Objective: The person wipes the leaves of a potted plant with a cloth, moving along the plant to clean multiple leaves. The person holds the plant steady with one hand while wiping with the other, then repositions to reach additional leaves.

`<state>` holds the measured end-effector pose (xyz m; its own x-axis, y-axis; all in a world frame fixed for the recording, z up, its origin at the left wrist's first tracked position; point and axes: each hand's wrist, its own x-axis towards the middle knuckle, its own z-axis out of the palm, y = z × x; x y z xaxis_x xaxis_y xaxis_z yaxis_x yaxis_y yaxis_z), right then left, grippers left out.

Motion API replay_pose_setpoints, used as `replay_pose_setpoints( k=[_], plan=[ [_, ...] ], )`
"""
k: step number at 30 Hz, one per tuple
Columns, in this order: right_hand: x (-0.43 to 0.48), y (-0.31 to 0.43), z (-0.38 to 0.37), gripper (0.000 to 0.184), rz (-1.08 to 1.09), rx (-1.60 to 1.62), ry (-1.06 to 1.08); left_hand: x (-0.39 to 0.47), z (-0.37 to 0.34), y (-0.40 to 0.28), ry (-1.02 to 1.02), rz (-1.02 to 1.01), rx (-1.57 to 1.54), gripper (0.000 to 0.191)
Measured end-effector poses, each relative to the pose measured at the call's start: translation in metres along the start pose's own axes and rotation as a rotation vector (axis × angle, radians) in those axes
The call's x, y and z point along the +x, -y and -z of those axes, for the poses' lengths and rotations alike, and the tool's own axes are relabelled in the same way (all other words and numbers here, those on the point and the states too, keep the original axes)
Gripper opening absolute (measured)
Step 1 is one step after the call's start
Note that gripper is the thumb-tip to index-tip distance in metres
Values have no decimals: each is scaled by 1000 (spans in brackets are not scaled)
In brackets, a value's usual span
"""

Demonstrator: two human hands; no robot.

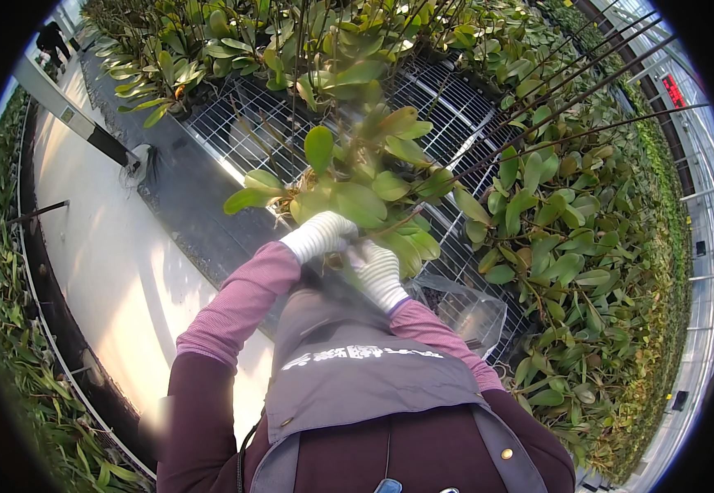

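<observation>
A broad-leaved orchid plant [357, 203] is in front of me, its oval green leaves partly blurred. My left hand [323, 236], in a white striped knit glove, has its fingers curled at the plant's near side, under a large leaf. Close beside it, my right hand [378, 271] in a matching glove is bent inward, with leaves just above its wrist. The two hands meet at their fingertips and grip a part of the plant; exactly which part is hidden by the fingers. My grey apron [369, 382] bears white writing.
Below the plant spans a wire-mesh bench [255, 138]. A clear plastic bag [474, 311] lies near my right forearm. Dense orchids [554, 246] crowd the right, with long thin stems [554, 117] reaching across. A slanting post [73, 111] and pale walkway [123, 246] are left; a person [52, 43] stands far off.
</observation>
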<state>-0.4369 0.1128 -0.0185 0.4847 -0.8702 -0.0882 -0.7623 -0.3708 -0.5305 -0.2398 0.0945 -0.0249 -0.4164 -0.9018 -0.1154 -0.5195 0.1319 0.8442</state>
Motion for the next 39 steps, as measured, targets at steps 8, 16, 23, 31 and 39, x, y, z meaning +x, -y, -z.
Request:
replay_pose_setpoints(
  k=[8,16,23,31,39],
  plan=[
    [-11,-9,39,31,-333,884,285,-21,-9,-34,-169,516,-864,22],
    [-59,-50,0,38,-843,1685,573,-122,21,-10,-313,206,-138,26],
    [3,38,1,39,-487,1270,718,-42,89,108,-670,542,-179,73],
    [111,123,-41,40,-509,1295,173,2,95,155,-476,566,-232,104],
    [132,141,-54,29,-818,1074,-101,-4,86,162,-617,353,-90,51]
  ],
)
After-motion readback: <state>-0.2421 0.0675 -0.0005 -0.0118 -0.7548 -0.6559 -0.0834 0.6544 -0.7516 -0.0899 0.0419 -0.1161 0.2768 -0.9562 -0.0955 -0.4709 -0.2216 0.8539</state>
